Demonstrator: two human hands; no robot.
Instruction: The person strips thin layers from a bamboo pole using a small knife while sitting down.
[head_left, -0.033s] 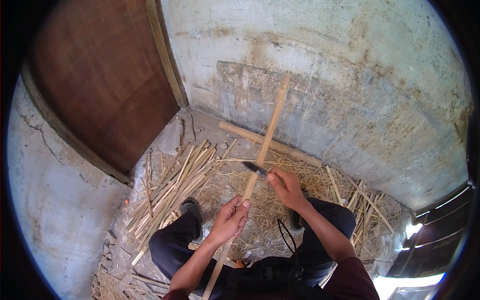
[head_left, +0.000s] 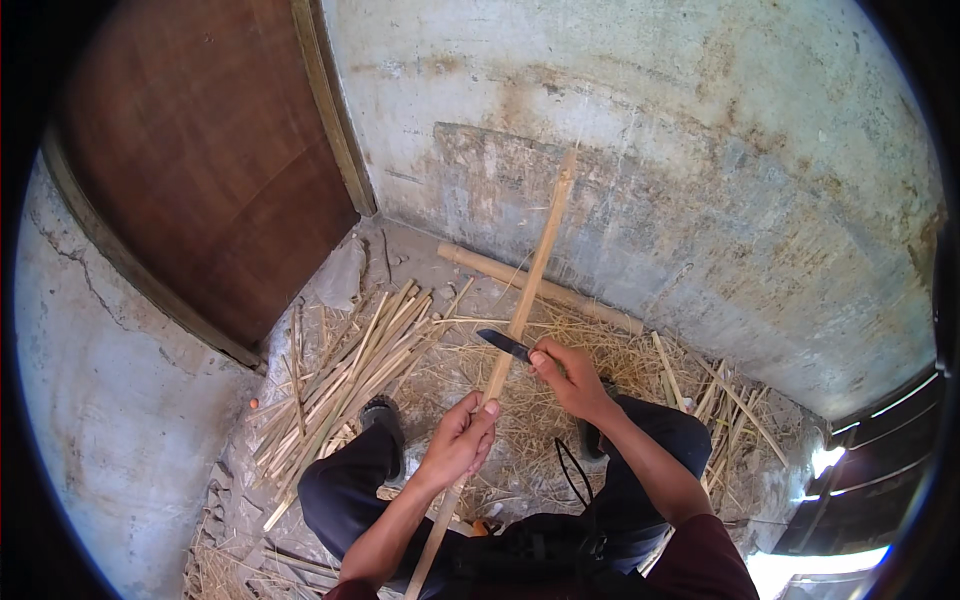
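Observation:
A long, flat bamboo strip (head_left: pixel 541 255) slants from my lap up and away toward the wall. My left hand (head_left: pixel 462 440) is closed round it at about its middle, thumb on top. In my right hand (head_left: pixel 568 376) is a knife (head_left: pixel 505 345) with a dark blade, which lies across the strip a short way beyond my left hand. The blade points left, and my right fingers wrap its handle, hiding most of it.
Many split bamboo sticks (head_left: pixel 350 375) lie piled on the left, by a brown door (head_left: pixel 200 150). A bamboo pole (head_left: pixel 540 287) rests along the foot of the stained wall (head_left: pixel 700 200). Shavings (head_left: pixel 560 410) cover the floor between my legs; more strips (head_left: pixel 735 405) lie at right.
The knife and my right hand have shifted slightly nearer to me along the bamboo strip. My left hand and the strip have stayed in place.

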